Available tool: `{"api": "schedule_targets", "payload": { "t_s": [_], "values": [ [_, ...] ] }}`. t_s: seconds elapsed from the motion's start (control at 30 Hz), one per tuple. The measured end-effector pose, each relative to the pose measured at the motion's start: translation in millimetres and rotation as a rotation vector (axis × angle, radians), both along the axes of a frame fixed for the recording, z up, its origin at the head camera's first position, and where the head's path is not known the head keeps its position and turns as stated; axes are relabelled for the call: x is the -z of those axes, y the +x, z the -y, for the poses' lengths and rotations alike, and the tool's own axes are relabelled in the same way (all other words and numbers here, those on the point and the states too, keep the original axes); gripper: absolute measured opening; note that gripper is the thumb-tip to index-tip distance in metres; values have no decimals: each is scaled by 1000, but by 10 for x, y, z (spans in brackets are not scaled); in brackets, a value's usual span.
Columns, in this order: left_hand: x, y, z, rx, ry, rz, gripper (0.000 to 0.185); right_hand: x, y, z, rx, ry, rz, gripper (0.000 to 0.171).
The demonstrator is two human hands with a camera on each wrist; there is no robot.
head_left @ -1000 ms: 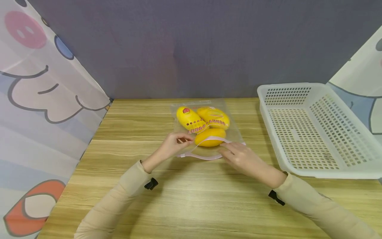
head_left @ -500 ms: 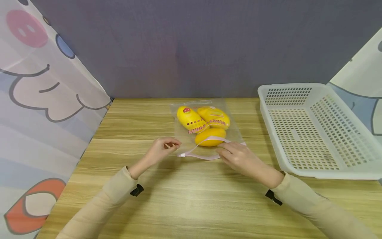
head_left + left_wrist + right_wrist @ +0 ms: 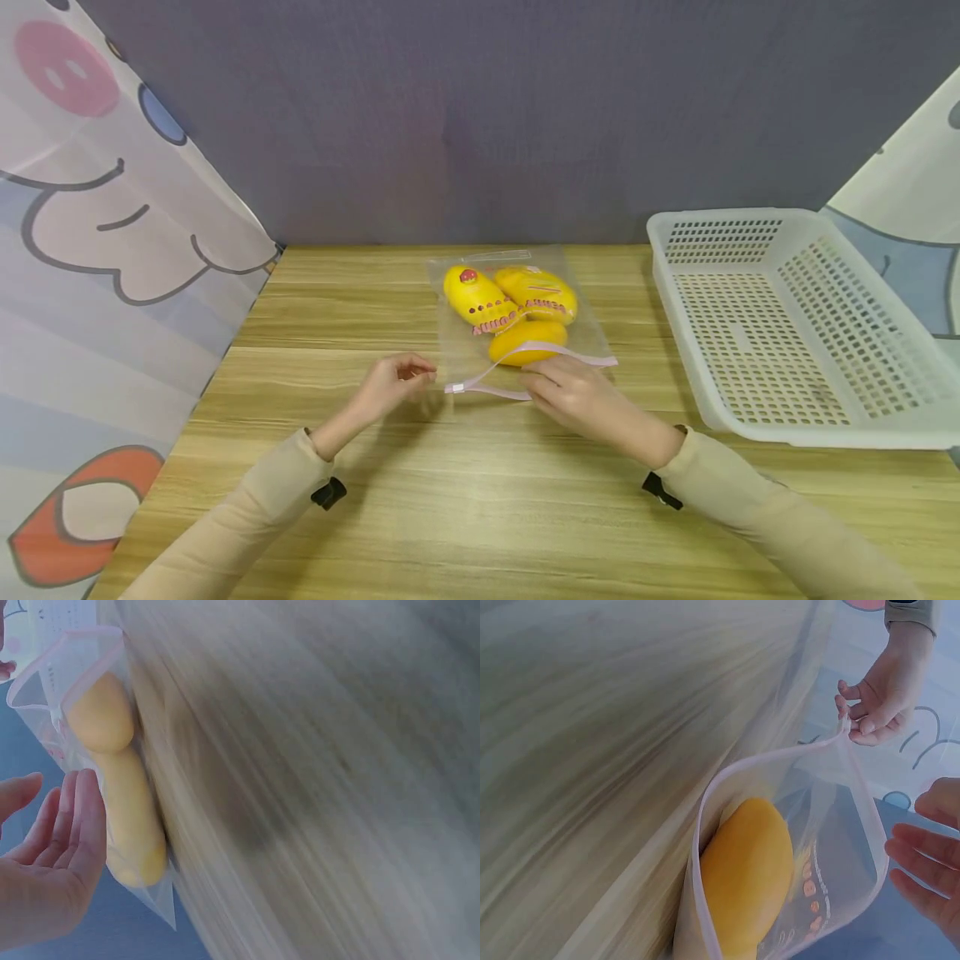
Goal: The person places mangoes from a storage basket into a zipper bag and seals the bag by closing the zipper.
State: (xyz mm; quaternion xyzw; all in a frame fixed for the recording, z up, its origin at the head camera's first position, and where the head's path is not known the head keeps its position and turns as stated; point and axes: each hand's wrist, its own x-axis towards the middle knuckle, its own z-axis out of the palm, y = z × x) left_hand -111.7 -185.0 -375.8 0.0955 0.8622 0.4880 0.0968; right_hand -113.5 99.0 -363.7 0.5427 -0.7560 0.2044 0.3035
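A clear zip bag [image 3: 461,354] lies on the table, its pink-edged mouth gaping toward me. Inside are three yellow mangoes, one at the back left [image 3: 476,292], one at the back right [image 3: 543,292], and one nearest the mouth [image 3: 517,340]. My left hand [image 3: 377,392] hovers just left of the bag's white slider [image 3: 458,388], its fingers loosely bent and holding nothing. At the mouth, my right hand [image 3: 581,393] covers part of the rim. The right wrist view shows its fingers [image 3: 926,847] relaxed beside the pink edge; whether they touch it I cannot tell.
A white plastic basket [image 3: 738,333] with a perforated bottom stands at the right of the wooden table [image 3: 450,517]. A grey panel [image 3: 465,125] rises behind the table. Cartoon-printed cloth [image 3: 112,333] hangs along the left side.
My left hand has drawn back leftward and toward me from the bag's mouth. The right hand has slid left along the rim. The bag and mangoes have hardly moved.
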Motion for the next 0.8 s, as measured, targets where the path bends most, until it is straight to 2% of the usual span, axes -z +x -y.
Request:
{"api": "schedule_targets", "payload": {
  "t_s": [0.13, 0.23, 0.4, 0.63, 0.8],
  "values": [
    [15, 13, 12, 22, 8, 95, 25, 15, -9, 73, -5, 9, -5, 16],
    [20, 17, 19, 55, 24, 140, 27, 29, -13, 126, -7, 19, -8, 13],
    [30, 16, 18, 116, 70, 228, 30, 56, -25, 210, -17, 26, 19, 16],
    [53, 19, 10, 108, 126, 344, 32, 107, -59, 336, -20, 23, 18, 20],
    [101, 10, 11, 101, 153, 379, 33, 143, -80, 432, -17, 28, 21, 21]
  ]
}}
